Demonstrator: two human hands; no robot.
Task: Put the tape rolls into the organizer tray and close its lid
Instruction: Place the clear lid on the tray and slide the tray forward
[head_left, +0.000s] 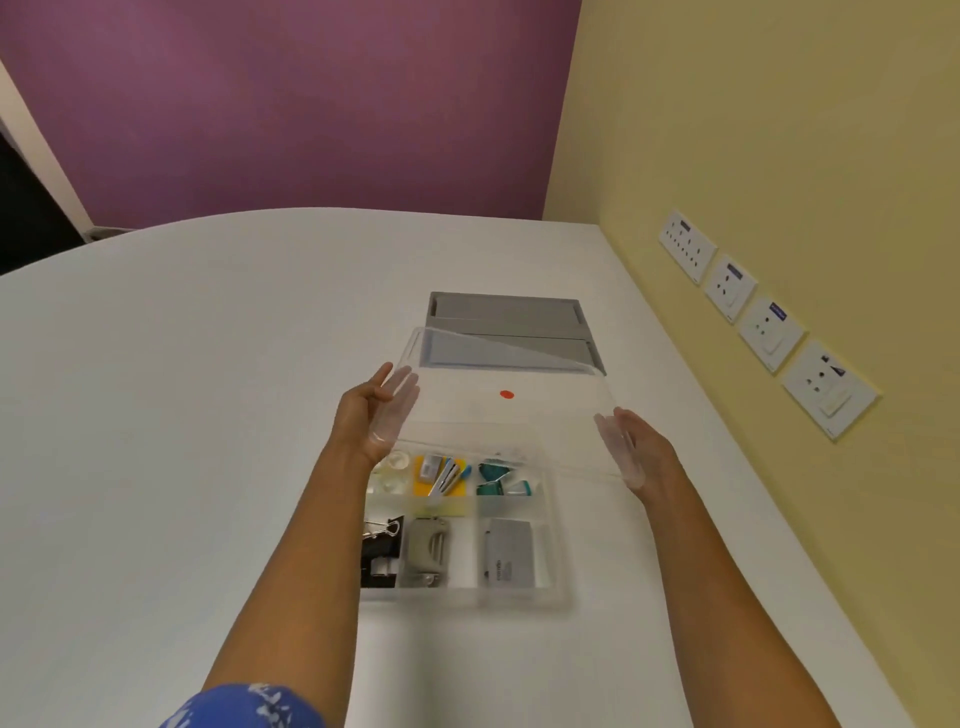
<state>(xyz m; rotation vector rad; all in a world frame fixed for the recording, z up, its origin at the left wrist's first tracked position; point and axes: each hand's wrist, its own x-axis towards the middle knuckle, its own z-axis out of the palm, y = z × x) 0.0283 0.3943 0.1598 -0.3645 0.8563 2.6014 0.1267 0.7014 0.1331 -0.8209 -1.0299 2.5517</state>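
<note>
Left hand (371, 410) flat on left edge of clear plastic lid (498, 410), fingers straight | lid tilted above clear compartmented organizer tray (561, 587) on white table (156, 415), tape rolls hard to pick out | right hand (636, 447) flat on lid's right edge

Single head-worn wide-angle view, looking forward and steeply down over white surface (208, 415); both forearms reach in from bottom edge, close; walls' corner at frame top.
</note>
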